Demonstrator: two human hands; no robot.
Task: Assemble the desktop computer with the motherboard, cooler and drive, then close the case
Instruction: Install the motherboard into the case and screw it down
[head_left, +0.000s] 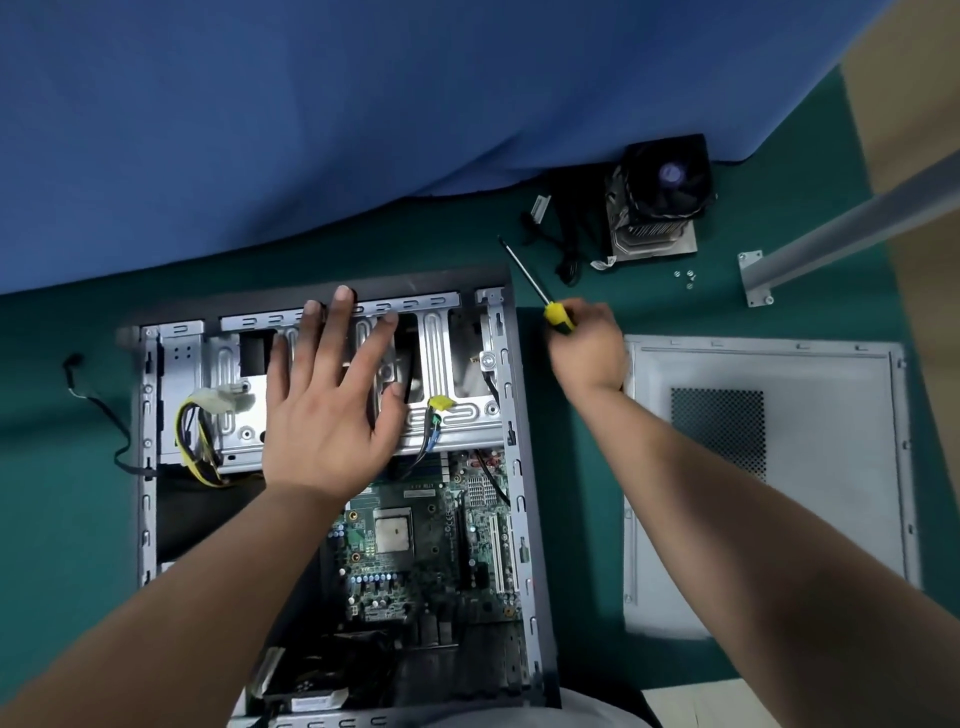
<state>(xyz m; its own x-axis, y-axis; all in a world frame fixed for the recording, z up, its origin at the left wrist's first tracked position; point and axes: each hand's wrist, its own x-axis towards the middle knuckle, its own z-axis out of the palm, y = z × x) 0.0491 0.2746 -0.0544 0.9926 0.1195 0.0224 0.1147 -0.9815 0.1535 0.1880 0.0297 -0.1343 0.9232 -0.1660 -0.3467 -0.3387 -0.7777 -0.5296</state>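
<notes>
Left hand (332, 410) is spread flat, fingers straight and apart, pressing down on the silver drive cage (457, 364) at the upper middle of the open case (524, 467). It's not wrapped around anything, just palm and fingers resting on the metal. Right hand (587, 348) is curled tight around the yellow handle of a screwdriver (540, 296), just past the case's right edge, shaft pointing up and left toward the top of the frame.

Stuff that could go sideways from here, as I read it:

- The tip is nowhere near a screw yet, so swinging it in over the motherboard (415, 545) could scratch the board or clip the bare CPU socket (393, 530) if it slips.
- That flat palm isn't really gripping, so the cage can shift if it isn't seated or screwed down.
- The yellow-tagged cable (439, 410) and the yellow wire bundle (195, 441) at center left sit right by the cage and could get pinched under it.

Where the rest is: the cooler (657, 202) sits out on the green mat (62, 493) at upper right, well apart from the case. Looks like 3 loose screws (685, 278) near it, easy to knock away. The side panel (831, 389) lies flat at right, so closing up is a long way off. Can't tell if a drive is in the cage.
</notes>
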